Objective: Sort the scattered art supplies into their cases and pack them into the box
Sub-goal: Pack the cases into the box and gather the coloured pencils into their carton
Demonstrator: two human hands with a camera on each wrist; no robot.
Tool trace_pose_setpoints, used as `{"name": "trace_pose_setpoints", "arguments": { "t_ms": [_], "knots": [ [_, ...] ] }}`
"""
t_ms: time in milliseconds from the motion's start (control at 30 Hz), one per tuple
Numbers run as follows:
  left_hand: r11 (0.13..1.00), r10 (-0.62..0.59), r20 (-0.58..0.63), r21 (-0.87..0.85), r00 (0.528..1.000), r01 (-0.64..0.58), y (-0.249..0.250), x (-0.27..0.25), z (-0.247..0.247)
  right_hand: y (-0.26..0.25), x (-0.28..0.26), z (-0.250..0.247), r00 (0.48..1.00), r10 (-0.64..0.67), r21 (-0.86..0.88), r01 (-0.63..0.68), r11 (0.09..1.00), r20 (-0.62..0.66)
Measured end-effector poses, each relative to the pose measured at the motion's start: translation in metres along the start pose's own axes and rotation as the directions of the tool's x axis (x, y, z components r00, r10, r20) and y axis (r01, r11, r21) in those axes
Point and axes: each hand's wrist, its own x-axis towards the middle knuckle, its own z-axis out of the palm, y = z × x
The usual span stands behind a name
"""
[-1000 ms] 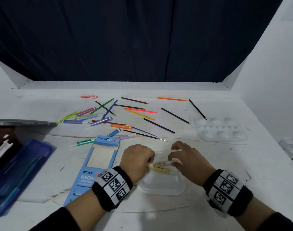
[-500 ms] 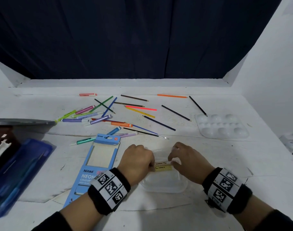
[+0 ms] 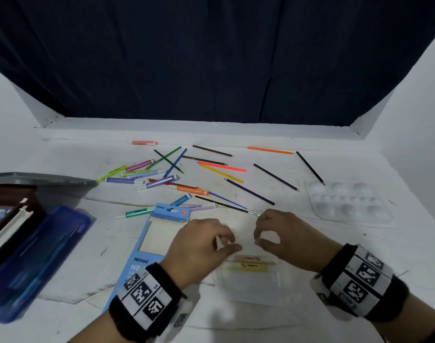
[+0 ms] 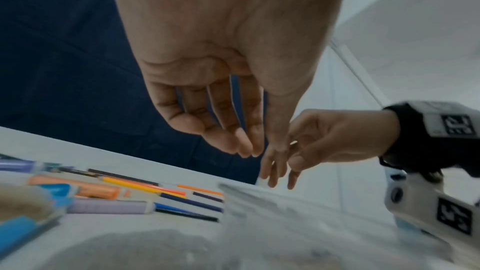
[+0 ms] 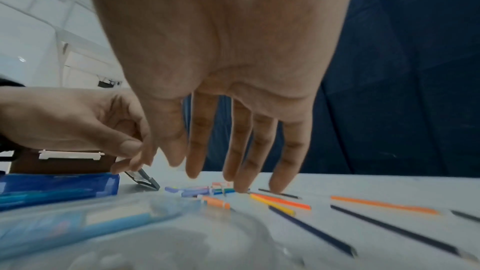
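Note:
A clear plastic case (image 3: 251, 288) lies on the white table in front of me. A cream stick (image 3: 254, 258) and a yellow stick (image 3: 248, 267) lie side by side in it. My left hand (image 3: 227, 243) hovers just beyond the case's far left corner, fingers loosely curled and holding nothing. My right hand (image 3: 257, 233) hovers at the far right corner with its fingers relaxed and hanging down (image 5: 221, 167), also holding nothing. The two hands nearly meet at their fingertips (image 4: 259, 151). Coloured pencils (image 3: 221, 167) and markers (image 3: 162, 180) lie scattered further back.
A light blue Ninso pencil sleeve (image 3: 159, 233) lies left of the case. A blue translucent case (image 3: 38, 256) and a brown box (image 3: 11, 206) stand at the far left. A white paint palette (image 3: 347, 201) sits at the right. A thin black brush (image 3: 226, 206) lies just beyond my hands.
Both hands have let go of the cream stick, which now lies in the clear case beside the yellow one. The hands have lifted and moved slightly away from me.

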Motion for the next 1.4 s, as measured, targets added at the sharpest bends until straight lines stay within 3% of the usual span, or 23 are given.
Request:
{"name": "trace_pose_setpoints", "arguments": {
  "t_ms": [67, 133, 167, 233, 333, 633, 733, 867, 967, 1100, 1233, 1300, 1400],
  "knots": [
    [0.999, -0.046, -0.113, -0.009, 0.993, 0.046, -0.022, -0.003, -0.012, -0.004, 0.015, -0.011, 0.998, -0.061, 0.028, 0.062, 0.998, -0.035],
    [0.99, -0.084, -0.139, 0.101, 0.987, 0.098, -0.051, -0.008, -0.023, -0.007, 0.034, -0.019, 0.993, -0.112, 0.013, 0.112, 0.994, -0.047],
    [0.974, -0.075, -0.105, 0.203, 0.992, 0.096, -0.066, -0.012, -0.027, -0.007, 0.045, -0.02, 0.991, -0.13, -0.009, 0.129, 0.992, -0.036],
    [0.922, -0.099, 0.077, 0.383, 0.992, 0.062, -0.096, -0.021, -0.028, -0.004, 0.067, -0.018, 0.987, -0.159, -0.054, 0.159, 0.986, 0.01],
    [0.872, -0.179, 0.264, 0.489, 0.948, 0.029, -0.123, -0.042, -0.028, -0.002, 0.1, -0.008, 0.974, -0.199, -0.121, 0.211, 0.97, 0.106],
    [0.894, -0.211, 0.175, 0.433, 0.962, 0.118, -0.145, -0.08, -0.046, -0.002, 0.168, 0.028, 0.869, -0.349, -0.266, 0.45, 0.853, 0.35],
    [0.93, -0.182, 0.144, 0.347, 0.973, 0.123, -0.145, -0.069, -0.056, -0.003, 0.179, 0.033, 0.826, -0.38, -0.298, 0.518, 0.801, 0.416],
    [0.96, -0.212, -0.011, 0.186, 0.977, 0.21, -0.146, -0.044, -0.068, 0.005, 0.185, 0.035, 0.814, -0.387, -0.387, 0.555, 0.736, 0.432],
    [0.962, -0.207, 0.001, 0.181, 0.978, 0.204, -0.14, -0.01, -0.071, 0.012, 0.182, 0.028, 0.824, -0.361, -0.355, 0.526, 0.773, 0.437],
    [0.947, -0.175, 0.002, 0.275, 0.984, 0.168, -0.136, 0.038, -0.063, 0.014, 0.163, 0.004, 0.91, -0.314, -0.288, 0.388, 0.875, 0.272],
    [0.937, -0.157, 0.156, 0.336, 0.975, 0.097, -0.132, 0.079, -0.047, 0.012, 0.135, -0.022, 0.99, -0.14, -0.079, 0.141, 0.987, 0.009],
    [0.93, -0.17, 0.195, 0.355, 0.966, 0.092, -0.134, 0.093, -0.038, 0.013, 0.118, -0.031, 0.994, -0.081, -0.002, 0.081, 0.997, -0.078],
    [0.924, -0.19, 0.198, 0.367, 0.962, 0.107, -0.138, 0.104, -0.028, 0.016, 0.089, -0.036, 0.973, -0.086, 0.012, 0.09, 0.996, -0.216]
  ]
}}
